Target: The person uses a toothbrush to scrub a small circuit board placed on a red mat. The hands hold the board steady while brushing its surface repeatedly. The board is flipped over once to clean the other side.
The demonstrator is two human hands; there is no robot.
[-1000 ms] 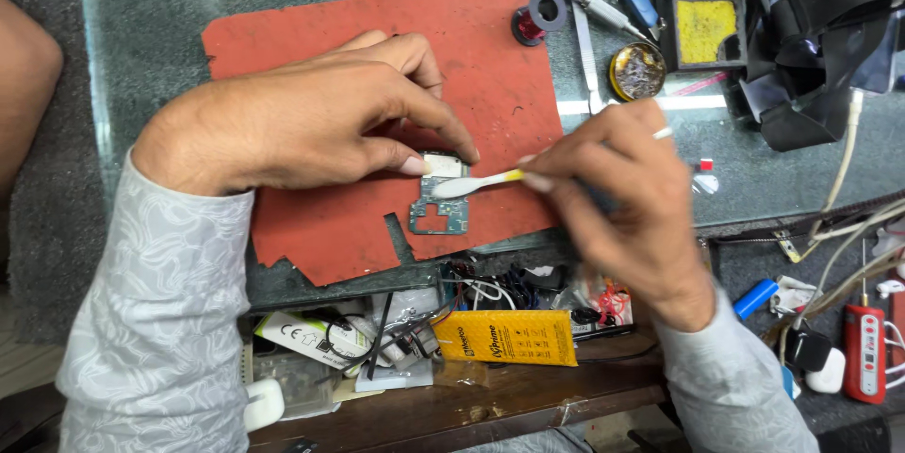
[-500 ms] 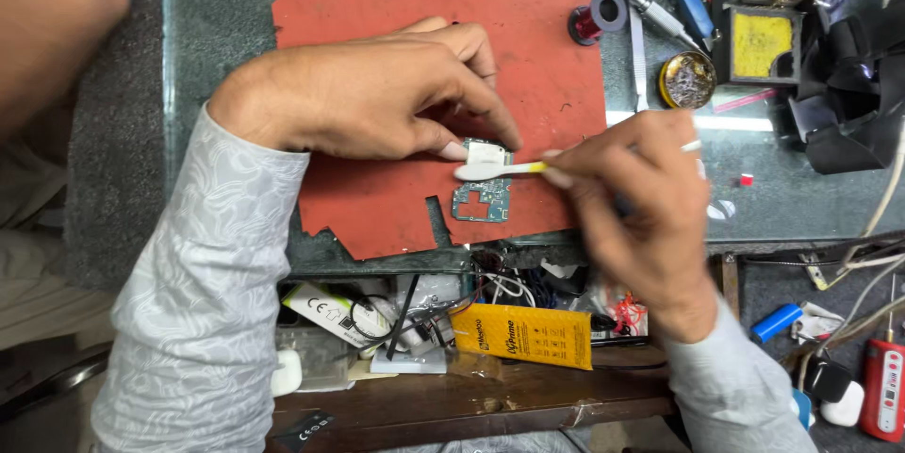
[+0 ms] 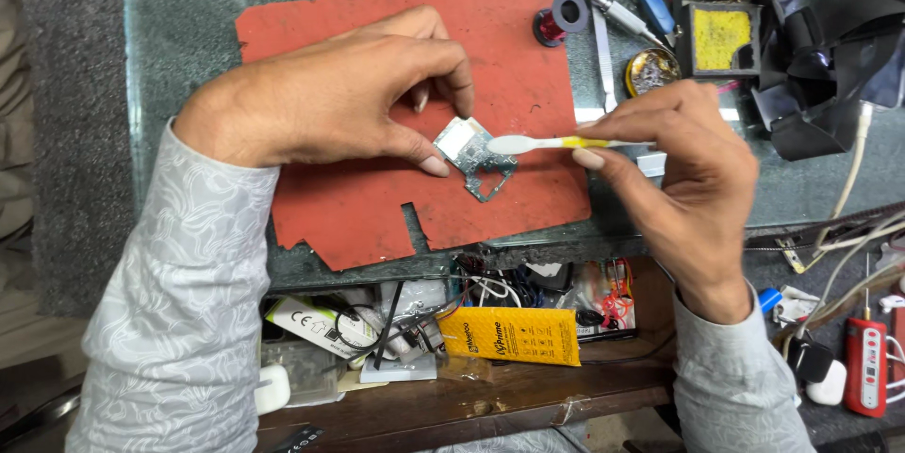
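Observation:
A small metal circuit board (image 3: 474, 161) lies tilted on a red mat (image 3: 509, 48). My left hand (image 3: 349, 95) pinches the board's upper left edge between thumb and fingers. My right hand (image 3: 679, 161) grips a toothbrush (image 3: 547, 144) with a yellow and white handle. Its white head rests against the board's upper right side.
Beyond the mat lie tweezers (image 3: 600, 43), a red and black knob (image 3: 562, 17), a round tin of flux (image 3: 651, 68) and a black holder with a yellow sponge (image 3: 721, 38). An open drawer below holds a yellow packet (image 3: 514, 335), wires and small parts. A red tool (image 3: 865, 366) lies far right.
My left hand has lifted and turned the board so that it stands tilted. The toothbrush has shifted right, its head now at the board's upper right side.

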